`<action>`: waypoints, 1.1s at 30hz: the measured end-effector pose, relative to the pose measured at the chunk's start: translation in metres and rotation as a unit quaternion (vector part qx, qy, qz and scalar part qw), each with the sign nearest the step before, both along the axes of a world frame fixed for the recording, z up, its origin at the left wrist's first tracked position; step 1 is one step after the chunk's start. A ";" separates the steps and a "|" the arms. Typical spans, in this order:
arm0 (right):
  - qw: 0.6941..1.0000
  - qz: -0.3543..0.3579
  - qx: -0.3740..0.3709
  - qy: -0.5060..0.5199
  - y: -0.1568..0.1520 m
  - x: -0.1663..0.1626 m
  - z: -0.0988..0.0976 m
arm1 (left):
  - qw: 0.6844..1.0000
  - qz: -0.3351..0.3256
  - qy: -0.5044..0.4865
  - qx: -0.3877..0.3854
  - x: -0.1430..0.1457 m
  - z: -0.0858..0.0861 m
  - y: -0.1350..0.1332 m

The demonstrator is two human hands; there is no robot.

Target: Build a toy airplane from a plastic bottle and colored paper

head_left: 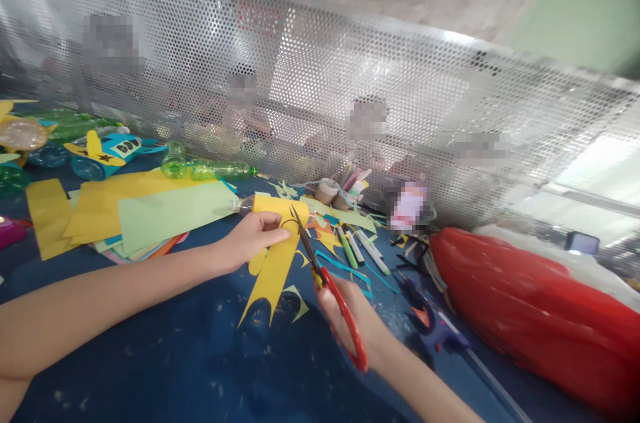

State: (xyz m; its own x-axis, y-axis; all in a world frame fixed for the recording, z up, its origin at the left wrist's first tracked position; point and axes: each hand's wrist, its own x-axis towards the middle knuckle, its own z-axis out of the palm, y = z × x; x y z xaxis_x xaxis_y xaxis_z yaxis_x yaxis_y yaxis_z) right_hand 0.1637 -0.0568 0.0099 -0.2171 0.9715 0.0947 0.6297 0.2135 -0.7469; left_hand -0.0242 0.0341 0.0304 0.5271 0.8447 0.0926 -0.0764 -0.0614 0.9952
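Observation:
In my left hand [255, 240] the thumb and fingers pinch a strip of yellow paper [273, 273], which hangs toward me with a curved notch cut from its lower end. A curved line is drawn near its top. My right hand [350, 316] is closed around the red handles of a pair of scissors [343, 310]. The blades are parted a little, with their tips at the paper's upper right edge. Just behind lies a plastic bottle [243, 205] wrapped in yellow paper. Paper scraps [299, 303] lie below and beside the strip.
Yellow sheets [100, 206] and a pale green sheet [170, 216] lie left. Green bottles [220, 170] and a blue bottle plane [117, 153] stand behind. Markers [353, 246], a glue gun [435, 326] and a red plastic bag [525, 303] are right. A perforated metal panel [310, 63] borders the back.

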 end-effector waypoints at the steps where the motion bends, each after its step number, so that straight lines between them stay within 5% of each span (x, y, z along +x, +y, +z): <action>1: 1.000 0.001 0.001 -0.001 0.000 0.000 0.000 | 1.000 -0.004 -0.002 -0.006 0.000 0.000 0.000; 14: 1.000 0.008 0.002 0.004 0.003 0.004 0.002 | 0.999 0.020 0.038 0.019 -0.003 0.009 0.002; 24: 0.998 -0.018 -0.052 0.020 0.004 0.009 -0.002 | 0.998 0.044 0.030 0.045 -0.006 -0.003 0.020; 33: 0.996 0.088 0.007 -0.027 0.002 0.013 0.001 | 1.000 0.015 0.027 0.001 -0.005 0.003 0.014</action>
